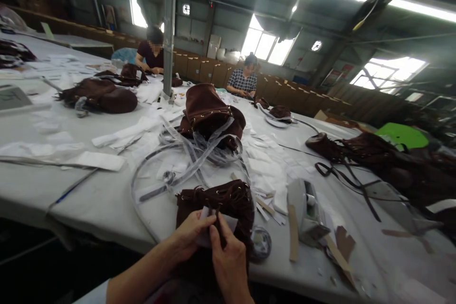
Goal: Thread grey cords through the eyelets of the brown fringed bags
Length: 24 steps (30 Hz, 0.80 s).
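Observation:
A dark brown drawstring bag (188, 202) with metal eyelets lies at the table's front edge, right before me. Across its front is a piece of white wrapping sheet (230, 222). My left hand (190, 235) is closed on this sheet, its thumb pressed near the bag's middle. My right hand (230, 259) pinches a short dark strap end (218, 216) hanging from the bag's cord. The fingertips of both hands nearly meet. The bag's lower part is dark and partly hidden by my hands.
Another brown bag (206, 104) with plastic-wrapped straps (199, 156) stands behind. A tape dispenser (308, 211) sits at right among paper scraps. More brown bags (384, 156) pile at far right. Two people (244, 80) work across the table, near a metal post (168, 33).

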Motion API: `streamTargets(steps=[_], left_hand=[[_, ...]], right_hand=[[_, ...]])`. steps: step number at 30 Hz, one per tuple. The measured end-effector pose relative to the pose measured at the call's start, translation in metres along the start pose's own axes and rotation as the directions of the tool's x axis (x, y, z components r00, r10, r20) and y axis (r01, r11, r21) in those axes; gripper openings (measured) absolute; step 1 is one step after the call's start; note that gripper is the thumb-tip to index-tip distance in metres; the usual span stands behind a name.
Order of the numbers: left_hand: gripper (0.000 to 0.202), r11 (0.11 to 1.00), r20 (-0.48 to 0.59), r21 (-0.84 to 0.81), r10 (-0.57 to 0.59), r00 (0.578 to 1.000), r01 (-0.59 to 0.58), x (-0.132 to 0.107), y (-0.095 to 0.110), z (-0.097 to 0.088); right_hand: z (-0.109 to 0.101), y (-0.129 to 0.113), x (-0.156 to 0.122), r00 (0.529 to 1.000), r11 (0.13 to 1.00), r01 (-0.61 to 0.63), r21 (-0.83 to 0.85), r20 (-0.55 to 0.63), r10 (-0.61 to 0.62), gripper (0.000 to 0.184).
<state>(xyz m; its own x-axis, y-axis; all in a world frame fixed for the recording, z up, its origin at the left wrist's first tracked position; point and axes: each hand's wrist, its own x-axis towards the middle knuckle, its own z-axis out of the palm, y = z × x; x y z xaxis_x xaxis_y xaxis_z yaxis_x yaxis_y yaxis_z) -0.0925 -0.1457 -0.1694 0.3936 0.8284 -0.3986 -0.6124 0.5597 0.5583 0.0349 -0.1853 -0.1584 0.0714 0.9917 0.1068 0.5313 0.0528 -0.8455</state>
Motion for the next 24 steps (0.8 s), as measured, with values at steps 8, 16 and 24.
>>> streamTargets(steps=[8,16,24], left_hand=[[0.029,0.996,0.021,0.075,0.053,0.998,-0.054,0.005,-0.001,-0.005],[0.029,0.917,0.021,0.359,0.178,0.984,-0.174,0.009,-0.013,-0.009],[0.030,0.914,0.002,0.336,0.240,0.971,-0.227,0.017,-0.015,-0.004]], right_hand=[[-0.018,0.017,-0.004,0.974,0.986,-0.165,0.022,-0.154,0.166,0.056],[-0.011,0.013,0.004,0.980,0.988,-0.150,-0.040,-0.141,0.143,0.041],[-0.009,0.006,0.022,0.985,0.989,0.001,-0.149,-0.172,-0.027,0.035]])
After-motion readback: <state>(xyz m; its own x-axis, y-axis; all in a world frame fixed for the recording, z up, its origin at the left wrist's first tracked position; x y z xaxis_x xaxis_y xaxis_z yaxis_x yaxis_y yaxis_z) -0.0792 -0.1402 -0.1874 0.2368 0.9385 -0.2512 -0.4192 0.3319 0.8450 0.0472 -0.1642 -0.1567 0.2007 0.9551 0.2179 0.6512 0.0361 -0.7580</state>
